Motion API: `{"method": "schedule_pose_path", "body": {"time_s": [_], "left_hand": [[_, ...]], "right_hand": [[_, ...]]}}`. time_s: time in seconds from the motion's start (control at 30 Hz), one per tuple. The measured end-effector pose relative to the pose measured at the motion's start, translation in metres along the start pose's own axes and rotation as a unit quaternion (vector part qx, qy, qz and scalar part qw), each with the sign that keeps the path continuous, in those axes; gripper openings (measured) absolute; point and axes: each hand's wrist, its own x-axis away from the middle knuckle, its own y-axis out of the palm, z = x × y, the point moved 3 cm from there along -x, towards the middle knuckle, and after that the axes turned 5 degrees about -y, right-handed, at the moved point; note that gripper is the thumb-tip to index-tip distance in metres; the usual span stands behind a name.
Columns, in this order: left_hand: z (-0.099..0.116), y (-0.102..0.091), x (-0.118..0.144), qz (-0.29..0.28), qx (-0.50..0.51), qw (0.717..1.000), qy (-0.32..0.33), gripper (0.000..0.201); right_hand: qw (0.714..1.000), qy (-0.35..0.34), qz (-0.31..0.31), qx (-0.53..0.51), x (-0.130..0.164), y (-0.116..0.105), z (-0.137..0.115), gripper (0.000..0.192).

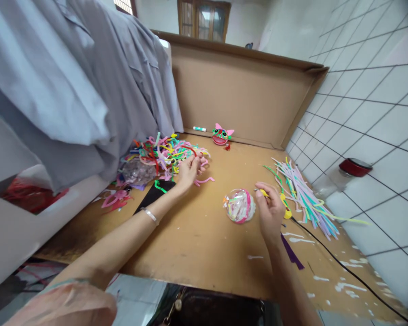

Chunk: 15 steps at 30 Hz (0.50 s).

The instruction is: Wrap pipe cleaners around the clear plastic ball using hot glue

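The left hand (pixel 188 172) pinches a red strip (pixel 189 148) angling away leftward from its fingertips; the ball (pixel 240 207) sits just left of the nearer right hand (pixel 272 207), which grips a yellow tool (pixel 264 193).

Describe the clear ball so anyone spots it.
On the brown tabletop, find the person's right hand. Just left of it sits the clear ball. Its round, see-through body and pink bands set it apart from the pastel strips right of that hand.
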Motion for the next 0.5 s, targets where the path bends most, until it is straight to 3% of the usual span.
{"method": "schedule_pose_path", "body": {"time_s": [0.1,0.2,0.27,0.37,0.5], "left_hand": [[-0.006,-0.001,0.020,-0.034,-0.030,0.999,0.021,0.021],[-0.014,0.001,0.040,-0.058,-0.032,0.998,0.023,0.019],[-0.021,0.002,0.052,-0.072,0.000,0.997,0.004,0.014],[-0.031,0.002,0.064,-0.076,0.034,0.996,-0.021,0.015],[-0.041,0.001,0.053,-0.069,0.098,0.991,-0.066,0.023]], "right_hand": [[0.984,-0.101,-0.108,0.097,0.005,0.021,-0.042,0.031],[0.966,-0.127,-0.181,0.134,0.009,0.063,-0.061,0.050],[0.957,-0.129,-0.209,0.156,0.009,0.093,-0.062,0.054],[0.937,-0.142,-0.267,0.176,0.010,0.126,-0.055,0.035],[0.943,-0.170,-0.259,0.123,0.016,0.130,-0.052,0.034]]}}
